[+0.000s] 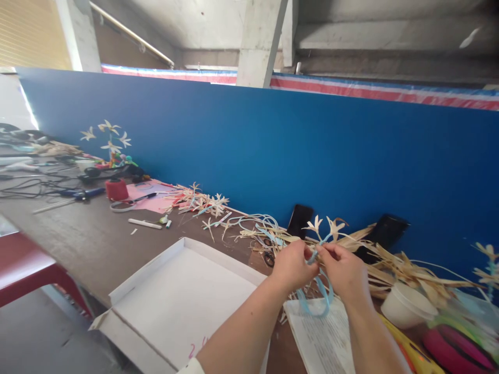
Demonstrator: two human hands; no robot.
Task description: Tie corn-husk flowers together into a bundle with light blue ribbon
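Observation:
Both hands meet over the table's right part. My left hand (293,264) is closed, its thumb and fingers pinching a stem wrapped in light blue. My right hand (344,270) pinches the same piece just above, at the base of its blooms. Two cream straw-like flowers (334,227) stand up from this stem, tilted apart. From between the hands a light blue strip (324,293) hangs down in a loop over a printed paper sheet (312,327). The fingers partly hide where strip and stem join.
Left of my arms lies an open white box lid (187,296). Behind my hands are dry husk strips (409,265) and a black phone (299,221). A white cup (407,306) stands at right. Further left are a red spool (116,190), scissors (132,203) and loose flowers (216,204).

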